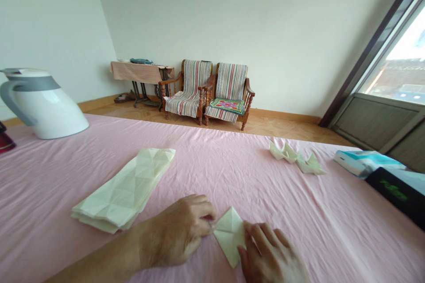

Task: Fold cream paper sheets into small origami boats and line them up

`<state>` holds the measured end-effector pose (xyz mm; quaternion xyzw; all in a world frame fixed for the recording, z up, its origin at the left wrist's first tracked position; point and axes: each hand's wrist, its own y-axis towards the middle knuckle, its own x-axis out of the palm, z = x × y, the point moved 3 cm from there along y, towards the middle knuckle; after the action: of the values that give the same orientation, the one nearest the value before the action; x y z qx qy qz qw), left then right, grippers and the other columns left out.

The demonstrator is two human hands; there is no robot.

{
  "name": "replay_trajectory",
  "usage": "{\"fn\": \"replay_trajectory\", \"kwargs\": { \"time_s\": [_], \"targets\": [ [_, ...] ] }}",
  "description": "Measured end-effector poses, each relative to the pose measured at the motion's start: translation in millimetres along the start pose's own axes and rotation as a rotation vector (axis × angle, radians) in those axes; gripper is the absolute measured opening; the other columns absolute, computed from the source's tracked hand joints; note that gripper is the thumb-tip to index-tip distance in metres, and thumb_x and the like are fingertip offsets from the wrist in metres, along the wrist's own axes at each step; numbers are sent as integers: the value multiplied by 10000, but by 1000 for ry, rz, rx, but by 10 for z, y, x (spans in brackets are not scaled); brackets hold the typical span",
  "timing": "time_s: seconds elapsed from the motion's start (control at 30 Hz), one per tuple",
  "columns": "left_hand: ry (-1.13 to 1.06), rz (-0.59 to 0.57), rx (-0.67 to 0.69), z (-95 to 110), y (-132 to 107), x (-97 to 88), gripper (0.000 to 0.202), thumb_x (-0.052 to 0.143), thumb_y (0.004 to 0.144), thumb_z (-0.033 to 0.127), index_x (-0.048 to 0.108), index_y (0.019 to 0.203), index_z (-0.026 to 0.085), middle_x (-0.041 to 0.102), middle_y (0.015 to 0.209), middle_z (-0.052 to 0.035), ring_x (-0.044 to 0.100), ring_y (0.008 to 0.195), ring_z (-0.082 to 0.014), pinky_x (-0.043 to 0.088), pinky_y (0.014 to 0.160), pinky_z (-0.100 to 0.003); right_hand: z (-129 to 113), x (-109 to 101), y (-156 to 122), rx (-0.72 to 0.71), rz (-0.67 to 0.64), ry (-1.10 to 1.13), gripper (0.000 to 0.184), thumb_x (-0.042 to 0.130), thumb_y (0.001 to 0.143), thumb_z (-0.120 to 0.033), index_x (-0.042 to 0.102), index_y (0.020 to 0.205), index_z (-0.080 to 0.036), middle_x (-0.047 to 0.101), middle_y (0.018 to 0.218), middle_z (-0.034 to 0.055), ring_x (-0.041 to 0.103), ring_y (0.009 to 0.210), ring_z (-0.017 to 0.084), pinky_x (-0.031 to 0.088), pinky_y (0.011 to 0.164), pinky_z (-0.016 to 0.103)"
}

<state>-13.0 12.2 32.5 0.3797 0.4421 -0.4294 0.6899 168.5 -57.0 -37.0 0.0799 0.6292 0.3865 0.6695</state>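
Cream paper (230, 236) is lying between the left hand (181, 230), which is pinching one corner, and the right hand (270, 252), which is touching the opposite edge, its grip unclear.

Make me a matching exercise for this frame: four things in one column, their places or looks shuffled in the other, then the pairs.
1. Jug
2. Stack
3. Small paper
4. Chairs

A. Between the left hand and right hand
B. Striped covers, beyond the pink cloth
C. White, grey handle
D. Creased layers, beyond the left forearm

Pairs: 1-C, 2-D, 3-A, 4-B
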Motion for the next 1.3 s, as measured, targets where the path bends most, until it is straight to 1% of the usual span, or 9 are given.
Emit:
{"fn": "replay_trajectory", "kwargs": {
  "time_s": [0.13, 0.27, 0.4, 0.5, 0.7, 0.93, 1.03, 1.17, 1.3],
  "targets": [
    [-106, 71, -56, -58, 0, 22, 292, 487, 667, -75, 622, 746, 172, 667, 956, -44, 586, 883, -195, 439, 792, -294, 9, -27, 9, -18, 30, 26, 202, 468, 824, -82, 629, 781, -196, 677, 834, 61, 613, 695, 211, 402, 575, 342],
    [-193, 137, -120, -98, 7, 67, 290, 521, 654, -59, 594, 809, 175, 640, 877, -24, 563, 845, -182, 427, 778, -283, 63, -93, 45, 43, -28, 136, 180, 450, 872, -161, 621, 831, -199, 674, 828, 57, 616, 710, 208, 427, 605, 332],
    [-246, 138, -239, -75, 25, 93, 196, 676, 785, 162, 603, 965, 185, 600, 956, -37, 539, 917, -207, 419, 824, -308, 102, -161, 106, 87, -31, 211, 209, 408, 932, -233, 599, 852, -206, 683, 853, 53, 627, 698, 199, 443, 608, 314],
    [-299, 153, -318, -59, 36, 124, 197, 726, 808, 287, 619, 943, 191, 578, 974, -32, 531, 943, -206, 414, 841, -305, 105, -178, 144, 107, 10, 206, 264, 357, 974, -279, 593, 890, -195, 681, 837, 63, 634, 685, 208, 453, 591, 315],
    [-351, 203, -494, -100, 46, 208, 239, 807, 688, 172, 582, 768, 176, 559, 920, -3, 517, 930, -200, 405, 807, -291, 87, -173, 168, 107, 72, 175, 338, 286, 1008, -305, 583, 900, -186, 677, 802, 66, 642, 663, 210, 470, 552, 315],
    [-410, 221, -460, -121, 53, 212, 189, 720, 720, 68, 561, 690, 166, 571, 871, 9, 527, 896, -167, 392, 805, -264, 101, -164, 180, 115, 51, 223, 339, 271, 1012, -324, 552, 872, -196, 637, 717, 53, 621, 619, 201, 468, 530, 301],
    [-410, 254, -443, -134, 51, 217, 163, 677, 747, 75, 555, 699, 170, 583, 827, 12, 533, 848, -159, 390, 783, -260, 106, -136, 165, 126, 42, 242, 324, 274, 1010, -340, 534, 873, -204, 628, 718, 51, 616, 625, 203, 468, 536, 302],
    [-392, 312, -484, -161, 39, 237, 129, 622, 797, 116, 540, 717, 176, 582, 761, 16, 531, 758, -148, 385, 715, -254, 115, -118, 147, 163, 43, 258, 334, 252, 1014, -345, 524, 874, -212, 627, 736, 51, 620, 646, 211, 479, 551, 313],
    [-399, 346, -507, -179, 33, 256, 121, 612, 788, 120, 536, 716, 179, 582, 743, 23, 524, 721, -138, 380, 680, -246, 120, -153, 179, 142, 20, 262, 290, 296, 1005, -332, 526, 875, -212, 627, 731, 46, 621, 625, 210, 487, 525, 308]
  ]
}}
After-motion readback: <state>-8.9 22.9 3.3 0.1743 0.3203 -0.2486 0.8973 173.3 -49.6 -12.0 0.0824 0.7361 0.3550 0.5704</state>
